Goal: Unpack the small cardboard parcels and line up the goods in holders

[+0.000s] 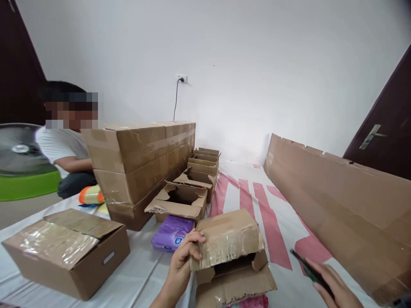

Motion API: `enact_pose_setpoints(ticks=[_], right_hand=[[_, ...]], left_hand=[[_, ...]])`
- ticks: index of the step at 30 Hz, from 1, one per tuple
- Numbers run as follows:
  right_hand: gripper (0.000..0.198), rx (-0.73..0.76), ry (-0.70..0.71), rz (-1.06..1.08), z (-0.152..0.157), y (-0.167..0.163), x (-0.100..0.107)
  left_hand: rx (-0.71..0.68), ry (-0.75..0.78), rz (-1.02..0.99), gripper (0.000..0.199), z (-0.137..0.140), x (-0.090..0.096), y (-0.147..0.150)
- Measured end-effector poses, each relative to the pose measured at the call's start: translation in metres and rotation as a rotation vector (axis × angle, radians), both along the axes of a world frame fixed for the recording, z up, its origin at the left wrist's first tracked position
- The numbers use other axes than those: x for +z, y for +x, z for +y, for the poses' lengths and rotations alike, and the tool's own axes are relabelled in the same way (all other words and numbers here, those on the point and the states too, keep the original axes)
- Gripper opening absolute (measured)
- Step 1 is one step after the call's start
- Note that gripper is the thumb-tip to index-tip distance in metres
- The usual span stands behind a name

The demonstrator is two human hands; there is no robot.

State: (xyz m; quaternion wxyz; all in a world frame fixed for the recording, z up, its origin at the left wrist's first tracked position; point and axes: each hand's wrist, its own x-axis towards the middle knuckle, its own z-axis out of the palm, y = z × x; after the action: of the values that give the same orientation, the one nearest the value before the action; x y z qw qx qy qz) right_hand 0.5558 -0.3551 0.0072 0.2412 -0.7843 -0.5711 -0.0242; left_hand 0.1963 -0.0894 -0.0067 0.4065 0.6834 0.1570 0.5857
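My left hand (pixel 186 256) grips the left side of a small cardboard box (pixel 229 244), thumb hidden behind it. The box is tilted toward me, with its taped top flap up and a torn flap hanging open at the front. My right hand (pixel 337 284), at the lower right, is closed around a slim dark and green tool (pixel 306 267) that looks like a box cutter. Its tip points up and left, apart from the box. A purple plastic-wrapped pack (pixel 171 233) lies just left of my left hand. Something pink (pixel 253 301) shows below the box.
Open cardboard boxes (pixel 180 199) stand in a row beyond, beside a stack of taped boxes (pixel 141 167). A closed box (pixel 67 252) sits at left. A long cardboard panel (pixel 334 205) runs along the right. Behind the stack crouches a person (pixel 69 145) near a fan (pixel 19 149).
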Motion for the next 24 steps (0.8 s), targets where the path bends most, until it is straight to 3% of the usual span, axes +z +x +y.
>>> enact_pose_setpoints(ticks=[4,6,8,14,24], right_hand=[[0.046,0.170,0.078,-0.110,0.040,-0.049,0.089],[0.045,0.288,-0.035,-0.119,0.057,-0.073,0.118],[0.043,0.363,-0.174,-0.093,0.068,-0.089,0.135],[0.045,0.411,-0.326,0.009,0.064,-0.095,0.141],[0.046,0.367,-0.354,0.025,0.058,-0.100,0.128]], left_hand=[[-0.072,0.092,0.061,0.036,-0.007,0.011,-0.002],[-0.117,0.182,0.112,0.036,-0.012,0.018,0.000],[-0.136,0.245,0.141,0.034,-0.018,0.024,0.002],[-0.123,0.287,0.179,0.032,-0.025,0.031,0.003],[-0.132,0.292,0.180,0.029,-0.032,0.035,0.005]])
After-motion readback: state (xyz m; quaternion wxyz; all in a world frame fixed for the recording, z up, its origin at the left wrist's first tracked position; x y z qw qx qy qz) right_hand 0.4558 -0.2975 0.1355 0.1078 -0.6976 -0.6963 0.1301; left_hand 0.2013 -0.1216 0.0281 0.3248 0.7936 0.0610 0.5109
